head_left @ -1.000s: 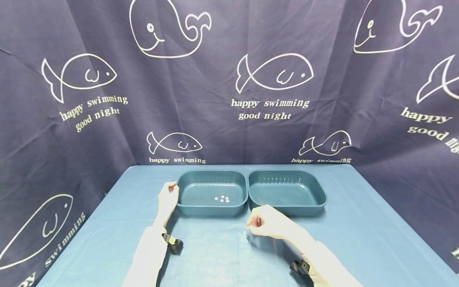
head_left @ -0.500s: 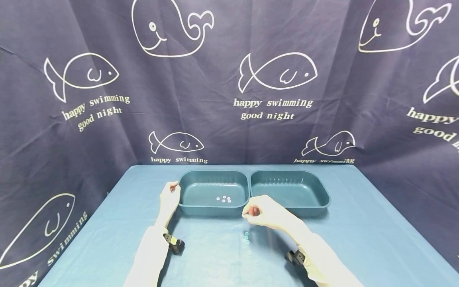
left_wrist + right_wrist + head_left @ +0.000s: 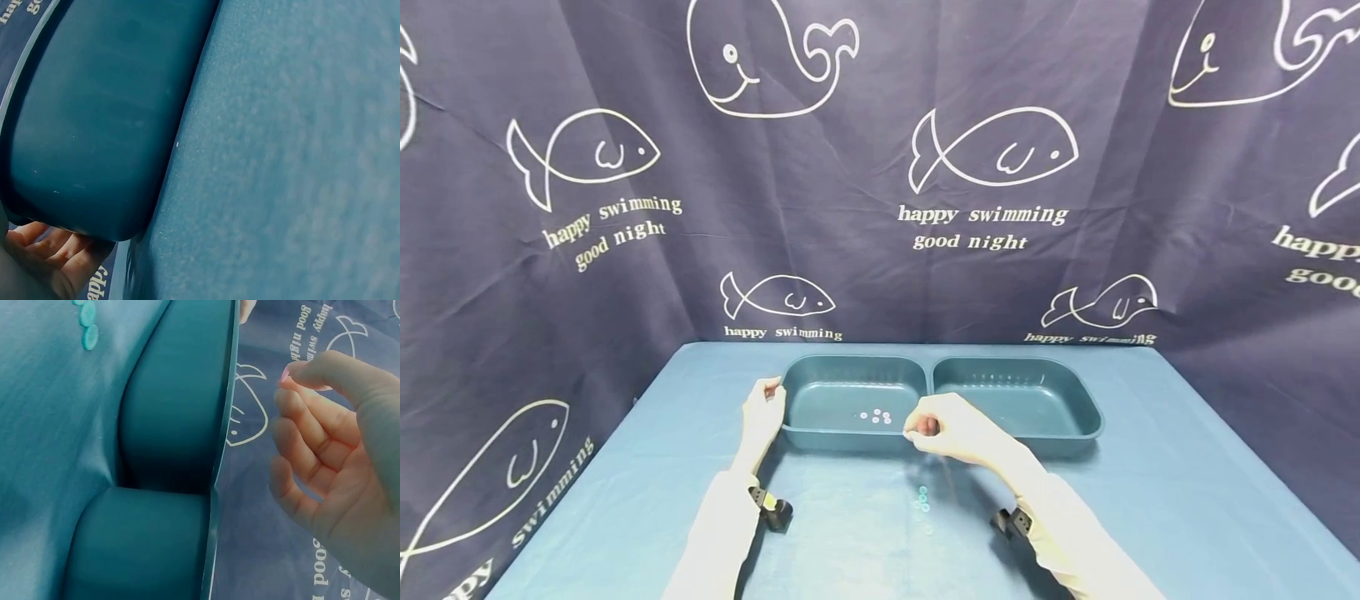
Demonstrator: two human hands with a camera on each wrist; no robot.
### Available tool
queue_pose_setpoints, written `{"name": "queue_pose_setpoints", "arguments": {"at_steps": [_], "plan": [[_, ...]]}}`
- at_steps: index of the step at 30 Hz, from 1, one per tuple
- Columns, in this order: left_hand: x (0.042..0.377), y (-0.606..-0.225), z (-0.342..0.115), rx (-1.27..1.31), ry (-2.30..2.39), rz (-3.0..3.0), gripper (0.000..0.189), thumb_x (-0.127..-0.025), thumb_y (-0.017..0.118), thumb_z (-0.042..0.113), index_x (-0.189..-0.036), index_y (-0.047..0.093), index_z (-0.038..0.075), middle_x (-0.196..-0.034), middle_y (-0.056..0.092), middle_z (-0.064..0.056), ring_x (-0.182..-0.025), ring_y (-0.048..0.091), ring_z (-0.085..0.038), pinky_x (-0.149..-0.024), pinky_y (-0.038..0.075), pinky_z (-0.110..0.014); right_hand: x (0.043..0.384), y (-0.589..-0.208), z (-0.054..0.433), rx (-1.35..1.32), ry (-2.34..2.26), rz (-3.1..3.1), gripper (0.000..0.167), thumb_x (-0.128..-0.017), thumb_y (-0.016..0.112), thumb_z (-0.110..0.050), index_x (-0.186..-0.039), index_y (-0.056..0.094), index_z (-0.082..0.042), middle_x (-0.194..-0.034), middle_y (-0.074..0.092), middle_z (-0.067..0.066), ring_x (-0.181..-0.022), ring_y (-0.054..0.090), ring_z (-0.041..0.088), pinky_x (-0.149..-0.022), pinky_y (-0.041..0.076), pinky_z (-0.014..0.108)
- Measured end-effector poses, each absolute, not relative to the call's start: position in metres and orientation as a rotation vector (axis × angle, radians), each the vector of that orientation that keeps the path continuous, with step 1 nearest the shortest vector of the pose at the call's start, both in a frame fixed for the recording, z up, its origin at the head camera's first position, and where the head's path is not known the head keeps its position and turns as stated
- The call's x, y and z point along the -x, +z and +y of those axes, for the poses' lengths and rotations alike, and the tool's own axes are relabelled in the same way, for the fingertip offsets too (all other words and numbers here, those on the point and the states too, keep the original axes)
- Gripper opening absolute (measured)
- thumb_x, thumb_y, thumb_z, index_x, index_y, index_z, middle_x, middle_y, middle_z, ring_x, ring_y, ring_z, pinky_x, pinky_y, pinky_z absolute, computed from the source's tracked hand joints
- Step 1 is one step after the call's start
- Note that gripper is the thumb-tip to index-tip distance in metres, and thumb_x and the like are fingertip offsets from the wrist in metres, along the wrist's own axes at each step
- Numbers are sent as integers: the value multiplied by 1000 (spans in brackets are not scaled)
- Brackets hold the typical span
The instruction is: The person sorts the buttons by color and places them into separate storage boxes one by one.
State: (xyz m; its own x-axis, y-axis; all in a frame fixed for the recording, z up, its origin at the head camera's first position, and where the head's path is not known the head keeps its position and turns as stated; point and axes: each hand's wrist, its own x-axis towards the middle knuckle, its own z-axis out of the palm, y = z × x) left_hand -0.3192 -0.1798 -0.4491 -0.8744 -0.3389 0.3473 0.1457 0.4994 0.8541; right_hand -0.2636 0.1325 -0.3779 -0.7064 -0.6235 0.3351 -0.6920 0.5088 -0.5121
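My right hand [image 3: 953,429] hovers over the near right corner of the left tray [image 3: 842,441]. Between thumb and forefinger it pinches a small pink button [image 3: 284,375], seen edge-on in the right wrist view; its other fingers curl loosely. At the left end of that tray, my left hand [image 3: 762,414] holds the rim, and its fingers [image 3: 65,250] lie against the end wall in the left wrist view. Several pale pinkish buttons [image 3: 877,412] lie flat on the tray's floor. On the cloth in front, a short line of teal buttons [image 3: 87,314] runs toward me, with fainter pale discs near it.
A matching teal tray [image 3: 1015,402] stands right of the first, their ends side by side. Light blue cloth [image 3: 850,533] covers the table. Dark curtains with fish prints [image 3: 805,183] rise behind and at both sides.
My right hand has moved up and left from the cloth to the left tray's near rim, carrying the pink button. Teal buttons it partly covered now show. The left hand stays at the tray's end.
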Motion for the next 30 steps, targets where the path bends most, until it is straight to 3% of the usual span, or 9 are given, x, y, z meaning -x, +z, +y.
{"name": "queue_pose_setpoints", "arguments": {"at_steps": [14, 30], "plan": [[321, -450, -179, -142, -1348, -2249, 25, -90, 50, 3, -111, 58, -7, -110, 62, -27, -106, 59, -41, -95, 45, -49, 278, -377, 119, -1123, 1015, -2667, 7, -81, 66, -17, -87, 69, -15, -70, 59, -9, -63, 52, 1, -56, 48, 19], [320, -451, -181, -139, -1355, -2246, 25, -90, 49, 3, -111, 57, -7, -110, 62, -28, -106, 59, -41, -94, 46, -49, 296, -382, 99, -1129, 959, -2663, 8, -80, 66, -17, -85, 70, -12, -67, 60, -9, -63, 51, 0, -60, 45, 18]]}}
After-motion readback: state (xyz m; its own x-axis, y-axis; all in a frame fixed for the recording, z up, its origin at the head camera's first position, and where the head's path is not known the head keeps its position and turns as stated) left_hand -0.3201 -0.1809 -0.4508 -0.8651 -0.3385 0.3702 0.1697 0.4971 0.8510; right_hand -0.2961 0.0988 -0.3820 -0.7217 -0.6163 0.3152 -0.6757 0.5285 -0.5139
